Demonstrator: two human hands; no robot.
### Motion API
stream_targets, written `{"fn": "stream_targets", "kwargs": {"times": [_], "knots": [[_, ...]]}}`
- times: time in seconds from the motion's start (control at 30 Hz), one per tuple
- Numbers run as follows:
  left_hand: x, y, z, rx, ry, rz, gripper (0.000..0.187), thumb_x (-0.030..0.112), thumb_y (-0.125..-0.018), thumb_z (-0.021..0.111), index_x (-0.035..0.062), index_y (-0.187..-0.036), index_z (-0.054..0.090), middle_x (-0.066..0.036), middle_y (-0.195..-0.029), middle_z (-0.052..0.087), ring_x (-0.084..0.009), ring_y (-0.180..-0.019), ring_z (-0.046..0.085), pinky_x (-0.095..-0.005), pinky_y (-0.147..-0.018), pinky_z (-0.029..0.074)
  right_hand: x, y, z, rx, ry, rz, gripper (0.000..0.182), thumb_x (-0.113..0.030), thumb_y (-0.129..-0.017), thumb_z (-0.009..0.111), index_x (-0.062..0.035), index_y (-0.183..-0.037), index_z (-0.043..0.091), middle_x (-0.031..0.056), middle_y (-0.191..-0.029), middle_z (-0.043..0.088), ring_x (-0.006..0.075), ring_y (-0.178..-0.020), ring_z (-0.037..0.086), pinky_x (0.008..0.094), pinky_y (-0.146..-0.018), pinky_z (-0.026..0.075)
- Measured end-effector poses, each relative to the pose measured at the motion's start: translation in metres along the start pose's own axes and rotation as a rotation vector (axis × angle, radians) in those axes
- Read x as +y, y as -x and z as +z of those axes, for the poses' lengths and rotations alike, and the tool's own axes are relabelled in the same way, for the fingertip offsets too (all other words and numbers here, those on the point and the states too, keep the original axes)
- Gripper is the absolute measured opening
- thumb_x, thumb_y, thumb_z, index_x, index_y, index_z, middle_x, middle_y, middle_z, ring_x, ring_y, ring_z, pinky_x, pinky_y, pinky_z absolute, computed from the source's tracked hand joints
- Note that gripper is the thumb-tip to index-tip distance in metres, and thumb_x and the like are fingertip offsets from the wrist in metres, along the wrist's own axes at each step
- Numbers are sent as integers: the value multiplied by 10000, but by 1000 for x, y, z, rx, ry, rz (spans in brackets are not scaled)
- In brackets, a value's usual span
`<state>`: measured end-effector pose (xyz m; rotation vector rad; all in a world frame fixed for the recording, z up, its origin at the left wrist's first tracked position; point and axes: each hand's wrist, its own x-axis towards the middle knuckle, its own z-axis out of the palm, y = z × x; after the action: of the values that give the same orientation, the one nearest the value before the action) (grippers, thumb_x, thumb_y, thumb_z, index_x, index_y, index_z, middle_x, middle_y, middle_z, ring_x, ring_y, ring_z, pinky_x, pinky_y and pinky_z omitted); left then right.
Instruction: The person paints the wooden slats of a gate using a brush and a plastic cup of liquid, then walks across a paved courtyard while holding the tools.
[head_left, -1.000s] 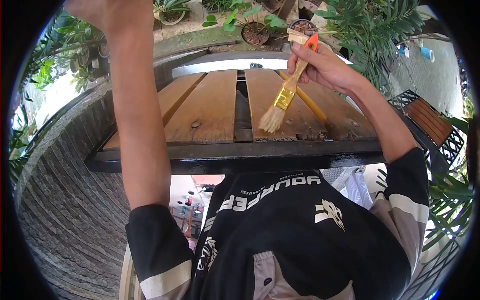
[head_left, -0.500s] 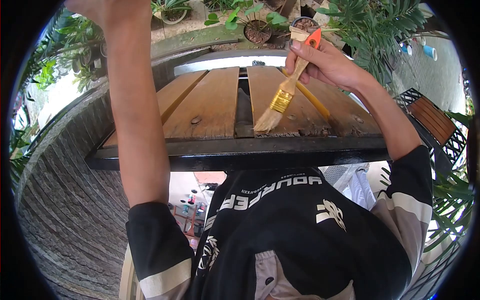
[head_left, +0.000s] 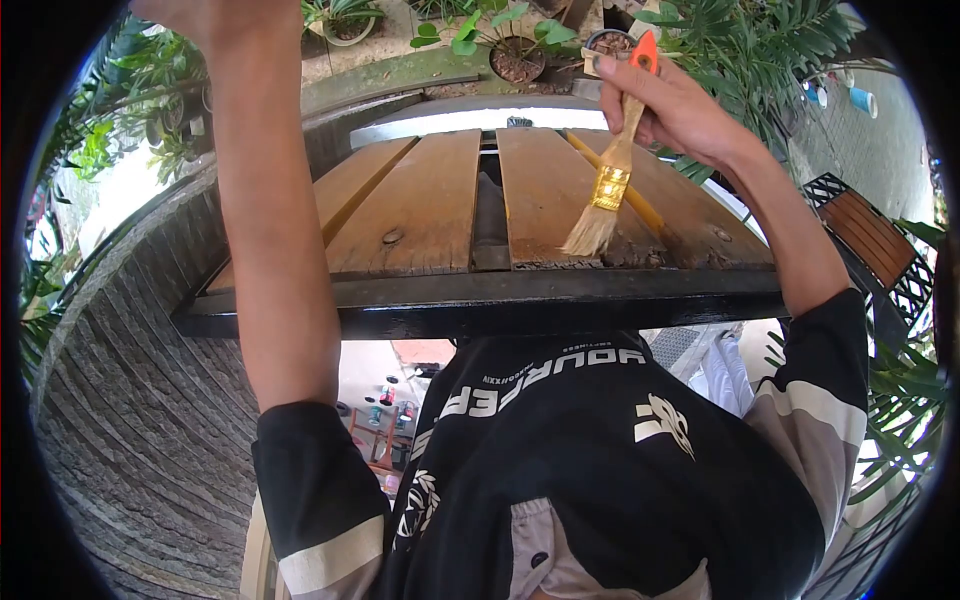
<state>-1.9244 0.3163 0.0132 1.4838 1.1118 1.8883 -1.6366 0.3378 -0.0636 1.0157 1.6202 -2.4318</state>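
From here I see the person's right hand (head_left: pixel 683 112) curled round a flat paintbrush with a pale wooden handle, orange at its end, a shiny gold ferrule and straw-coloured bristles (head_left: pixel 611 187). The fingers are closed on the handle, thumb along the top, well above the ferrule; that high grip seems meant to leave the wrist loose and the bristles free to sweep. The brush slants down, its tip at a brown wooden slat (head_left: pixel 552 200) near the front edge; whether it touches or hovers just above, I can't tell. A small pale piece (head_left: pixel 589 67) shows beside the thumb, too hidden to name.

The left hand (head_left: pixel 180 12) is up at the edge of view, mostly cut off, so how its fingers stand and what they may hold I can't say.

The slats belong to a bench with a glossy black front rail (head_left: pixel 480 316), gaps running between them. Near the brush the wood is dark, cracked and rough at its end, with a round knot-like mark on a neighbouring slat.

Around it are a curved, ridged grey stone wall (head_left: pixel 120 400), a leafy plant in a round pot (head_left: pixel 516 62), ferny greenery (head_left: pixel 745 70) and, off to the right, a smaller reddish-brown slatted seat with black latticework (head_left: pixel 868 235).
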Motion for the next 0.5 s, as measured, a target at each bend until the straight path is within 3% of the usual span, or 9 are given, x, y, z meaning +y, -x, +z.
{"fn": "stream_targets", "kwargs": {"times": [0.07,0.13,0.2,0.27,0.3,0.37,0.5], "knots": [[-2,-8,34,500,-406,-52,830,402,-769,776,-68,-1353,420,-149,-1110,639,-228,-1022,634,-366,-997,429,1,-1,2,42,-32,-33,499,-470,-970,543,-38,-752,666,16,-649,581,81,-549,476,228,-517,393],[5,-13,36,523,-385,-120,819,407,-769,775,-60,-1348,432,-141,-1096,646,-228,-1006,641,-364,-997,430,4,0,12,84,-65,-66,501,-468,-972,540,-37,-749,665,13,-642,576,81,-539,464,232,-514,388],[9,-9,26,544,-363,-184,809,412,-769,774,-53,-1343,443,-134,-1082,653,-228,-989,647,-362,-998,432,6,1,27,103,-95,-68,521,-467,-1008,460,-47,-732,600,13,-652,533,70,-556,438,220,-497,350],[8,3,-5,60,-31,-6,795,417,-769,775,-44,-1337,463,-124,-1064,661,-228,-966,655,-361,-990,437,7,1,16,38,-28,-20,524,-467,-1011,452,-49,-728,594,13,-658,535,69,-566,439,218,-503,353],[1,1,-3,59,-32,-6,795,417,-769,775,-44,-1337,463,-124,-1064,661,-228,-966,655,-361,-990,437,7,0,10,-27,37,29,526,-467,-1013,444,-51,-724,588,13,-664,536,68,-575,441,216,-509,356],[-18,-8,3,285,-464,104,793,421,-769,775,-40,-1337,469,-126,-1076,661,-227,-965,656,-357,-983,443,6,-1,1,5,29,-13,520,-462,-1001,476,-45,-725,620,9,-649,547,74,-562,445,217,-517,364],[-11,-10,10,280,-500,38,756,419,-768,776,-34,-1308,504,-128,-1084,660,-225,-980,650,-352,-977,446,1,1,16,130,-71,-71,526,-465,-1001,471,-53,-703,603,7,-644,543,73,-558,438,220,-510,355]]}}
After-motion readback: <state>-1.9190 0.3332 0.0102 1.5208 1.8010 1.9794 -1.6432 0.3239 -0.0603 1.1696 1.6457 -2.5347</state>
